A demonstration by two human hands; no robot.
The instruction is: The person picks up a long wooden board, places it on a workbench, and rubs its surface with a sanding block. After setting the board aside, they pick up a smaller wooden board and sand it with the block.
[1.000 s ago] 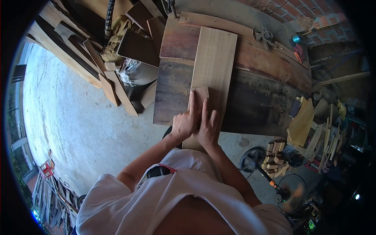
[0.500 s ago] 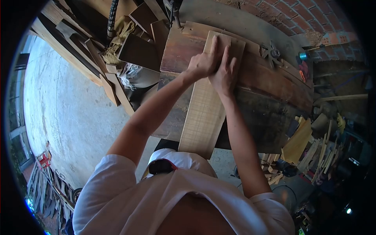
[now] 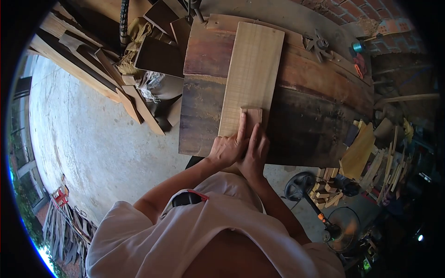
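Observation:
A long pale wooden board (image 3: pixel 256 62) lies lengthwise on a dark, stained workbench (image 3: pixel 201 106), its near end close to my body. On the board's near part sits a small brown sanding block (image 3: pixel 254 116), flat against the wood. My left hand (image 3: pixel 227 149) grips its left side, the index finger stretched along the top and the other fingers curled. Pressed close beside it, my right hand (image 3: pixel 255 149) holds the block's right side, also with a finger laid forward. The block's near end is hidden beneath my hands.
A metal star-shaped knob (image 3: pixel 319 45) and a teal roll (image 3: pixel 356 47) lie at the bench's far right. Planks (image 3: pixel 85 51) and a dark panel (image 3: pixel 160 56) lean at the left. A fan (image 3: pixel 340 229) stands at the lower right, near wood offcuts (image 3: pixel 328 187).
Both hands have drawn the sanding block from the board's far end back toward my body. The far part of the board is now uncovered, and the view has shifted slightly.

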